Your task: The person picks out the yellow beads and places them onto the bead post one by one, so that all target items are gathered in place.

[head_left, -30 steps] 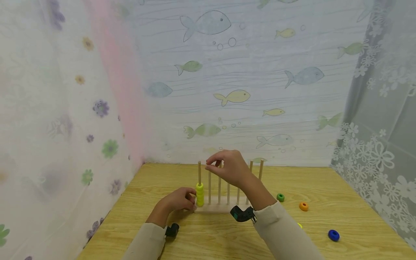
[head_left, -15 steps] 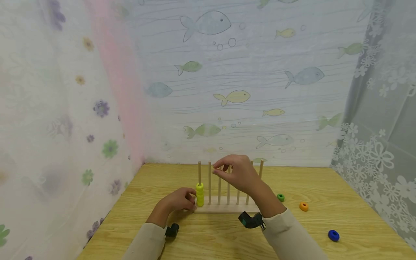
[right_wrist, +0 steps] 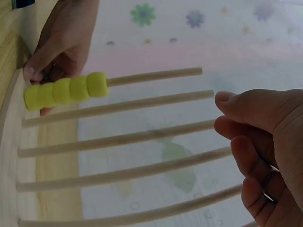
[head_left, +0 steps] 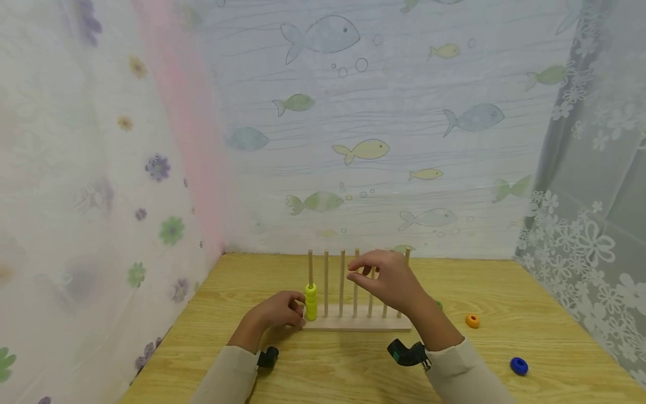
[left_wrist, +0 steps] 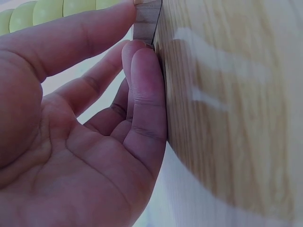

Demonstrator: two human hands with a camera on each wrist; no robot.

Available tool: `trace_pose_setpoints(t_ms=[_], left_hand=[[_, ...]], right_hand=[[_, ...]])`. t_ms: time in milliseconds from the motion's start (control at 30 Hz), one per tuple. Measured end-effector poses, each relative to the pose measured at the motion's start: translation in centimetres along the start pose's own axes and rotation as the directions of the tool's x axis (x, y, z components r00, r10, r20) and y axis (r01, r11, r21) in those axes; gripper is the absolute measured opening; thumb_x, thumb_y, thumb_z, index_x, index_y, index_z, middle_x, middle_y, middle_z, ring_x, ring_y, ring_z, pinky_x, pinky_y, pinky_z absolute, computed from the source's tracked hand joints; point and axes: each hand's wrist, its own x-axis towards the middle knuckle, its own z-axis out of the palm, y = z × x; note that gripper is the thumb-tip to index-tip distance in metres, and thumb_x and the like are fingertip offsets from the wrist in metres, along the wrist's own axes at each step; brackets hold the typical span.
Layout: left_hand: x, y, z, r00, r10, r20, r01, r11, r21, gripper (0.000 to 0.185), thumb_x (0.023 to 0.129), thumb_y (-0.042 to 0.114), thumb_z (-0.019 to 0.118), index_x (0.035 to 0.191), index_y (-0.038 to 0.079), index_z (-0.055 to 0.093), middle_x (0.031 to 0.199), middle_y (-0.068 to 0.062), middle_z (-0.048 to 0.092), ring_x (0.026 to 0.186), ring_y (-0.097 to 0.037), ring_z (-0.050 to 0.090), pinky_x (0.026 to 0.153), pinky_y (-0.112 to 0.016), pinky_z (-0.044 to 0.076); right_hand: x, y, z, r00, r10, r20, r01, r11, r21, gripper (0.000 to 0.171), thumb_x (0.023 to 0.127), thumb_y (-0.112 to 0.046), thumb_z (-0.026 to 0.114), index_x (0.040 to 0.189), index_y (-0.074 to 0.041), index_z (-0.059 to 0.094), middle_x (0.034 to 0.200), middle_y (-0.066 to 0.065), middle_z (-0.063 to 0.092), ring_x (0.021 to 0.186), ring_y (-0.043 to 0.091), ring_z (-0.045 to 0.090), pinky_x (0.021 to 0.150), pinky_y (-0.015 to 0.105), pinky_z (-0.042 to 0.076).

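A wooden peg stand with a row of upright pegs is on the table. Its leftmost peg carries a stack of several yellow beads, and the peg's top sticks out bare. With thumb and fingertips, my left hand grips the left end of the base; the base's end face shows between them in the left wrist view. My right hand is raised in front of the right-hand pegs, fingers loosely curled, nothing between thumb and forefinger. The right wrist view has this hand near the peg tips.
Right of the stand lie an orange bead, a blue bead and a green bead, the green one partly hidden by the right arm. A fish-patterned curtain hangs behind the wood-grain table.
My right hand has moved right and slightly down, from near the left pegs to the right-hand pegs. The left hand and yellow stack stay in place; the right forearm now covers part of the green bead.
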Motion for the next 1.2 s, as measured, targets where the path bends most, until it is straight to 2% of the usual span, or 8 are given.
trace_pose_setpoints(t_ms=[133, 567, 733, 900, 1200], left_hand=[[0.1, 0.1, 0.0, 1.000, -0.008, -0.001, 0.008, 1.000, -0.002, 0.049, 0.088, 0.004, 0.079, 0.133, 0.002, 0.059, 0.103, -0.011, 0.065, 0.082, -0.020, 0.059, 0.070, -0.032, 0.050], [0.0, 0.0, 0.0, 1.000, 0.001, -0.004, -0.001, 1.000, -0.001, 0.046, 0.088, 0.004, 0.078, 0.130, 0.003, 0.060, 0.103, -0.010, 0.065, 0.082, -0.020, 0.060, 0.069, -0.033, 0.050], [-0.1, 0.1, 0.0, 1.000, -0.006, -0.010, 0.006, 1.000, 0.000, 0.046, 0.088, 0.003, 0.078, 0.130, 0.003, 0.060, 0.103, -0.011, 0.065, 0.082, -0.020, 0.060, 0.069, -0.033, 0.049], [0.0, 0.2, 0.1, 1.000, -0.014, -0.016, 0.014, 1.000, -0.005, 0.047, 0.088, 0.004, 0.079, 0.131, 0.002, 0.059, 0.103, -0.011, 0.064, 0.082, -0.020, 0.060, 0.069, -0.033, 0.049], [0.0, 0.2, 0.1, 1.000, -0.022, -0.018, 0.021, 1.000, -0.023, 0.046, 0.088, 0.003, 0.078, 0.130, 0.002, 0.059, 0.103, -0.012, 0.065, 0.082, -0.020, 0.060, 0.068, -0.032, 0.049]], right_hand=[[-1.1, 0.8, -0.5, 1.000, 0.019, -0.005, -0.019, 1.000, -0.020, 0.012, 0.089, -0.024, 0.084, 0.099, -0.027, 0.080, 0.093, -0.017, 0.075, 0.077, -0.001, 0.063, 0.068, 0.030, 0.053], [-3.7, 2.8, -1.2, 0.998, 0.055, 0.003, -0.055, 0.998, -0.036, 0.010, 0.088, -0.021, 0.085, 0.096, -0.025, 0.081, 0.093, -0.013, 0.077, 0.074, -0.004, 0.062, 0.065, 0.028, 0.053], [-4.6, 3.6, -1.4, 0.998, 0.058, 0.014, -0.057, 0.998, -0.033, 0.013, 0.087, -0.020, 0.085, 0.096, -0.027, 0.080, 0.092, -0.016, 0.075, 0.074, -0.004, 0.061, 0.063, 0.027, 0.053], [-5.6, 4.5, -1.9, 0.997, 0.072, 0.010, -0.072, 0.997, -0.031, 0.017, 0.086, -0.019, 0.086, 0.097, -0.030, 0.079, 0.094, -0.014, 0.076, 0.073, -0.005, 0.061, 0.063, 0.027, 0.053], [-7.7, 6.2, -2.8, 0.989, 0.137, 0.055, -0.135, 0.990, -0.029, 0.016, 0.086, -0.022, 0.086, 0.097, -0.031, 0.078, 0.094, -0.015, 0.075, 0.077, -0.003, 0.060, 0.064, 0.025, 0.051]])
